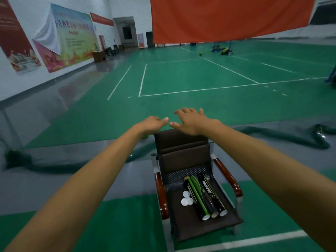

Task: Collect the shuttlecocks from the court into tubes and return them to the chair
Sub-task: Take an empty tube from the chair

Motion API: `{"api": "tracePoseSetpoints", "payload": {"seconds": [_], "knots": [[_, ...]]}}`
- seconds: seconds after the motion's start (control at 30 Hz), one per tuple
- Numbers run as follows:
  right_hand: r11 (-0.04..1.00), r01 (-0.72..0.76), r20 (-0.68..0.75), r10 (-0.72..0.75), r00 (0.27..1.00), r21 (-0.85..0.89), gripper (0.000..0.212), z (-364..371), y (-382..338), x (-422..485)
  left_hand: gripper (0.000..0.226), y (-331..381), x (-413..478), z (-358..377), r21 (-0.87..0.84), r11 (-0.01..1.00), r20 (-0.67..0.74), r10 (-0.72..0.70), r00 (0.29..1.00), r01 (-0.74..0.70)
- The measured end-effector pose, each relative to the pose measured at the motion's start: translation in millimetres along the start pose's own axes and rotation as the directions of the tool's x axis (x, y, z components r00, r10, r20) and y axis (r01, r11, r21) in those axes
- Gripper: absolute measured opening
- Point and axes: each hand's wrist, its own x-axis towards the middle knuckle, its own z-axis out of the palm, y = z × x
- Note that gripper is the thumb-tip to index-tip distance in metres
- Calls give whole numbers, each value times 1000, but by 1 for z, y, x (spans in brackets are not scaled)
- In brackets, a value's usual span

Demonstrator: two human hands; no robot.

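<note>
A dark brown chair point(183, 153) with red-brown armrests stands below me, facing me. On its seat lie three black-and-green shuttlecock tubes point(205, 195) side by side, their white ends toward me. Three white round caps point(187, 198) lie left of the tubes. My left hand point(152, 123) and my right hand point(190, 120) are stretched out above the top of the chair back, palms down, fingers relaxed, holding nothing. The thumbs nearly touch. No shuttlecock shows on the court near me.
Green court point(181, 79) with white lines stretches ahead. A dark rolled net point(272, 137) lies on the grey floor behind the chair. An orange curtain point(227, 17) hangs overhead. Posters line the left wall, with chairs and a desk point(99, 56) far back. Small equipment sits at far right.
</note>
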Motion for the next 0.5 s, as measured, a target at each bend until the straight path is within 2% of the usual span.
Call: {"api": "tracePoseSetpoints", "payload": {"seconds": [0.27, 0.5], "knots": [[1000, 1, 74, -2, 997, 18, 77, 42, 94, 85, 61, 30, 125, 48, 17, 1000, 0, -26, 1000, 26], [999, -6, 239, -7, 971, 52, 74, 111, 161, 132, 53, 25, 223, 127, 25, 995, 82, -101, 992, 99]]}}
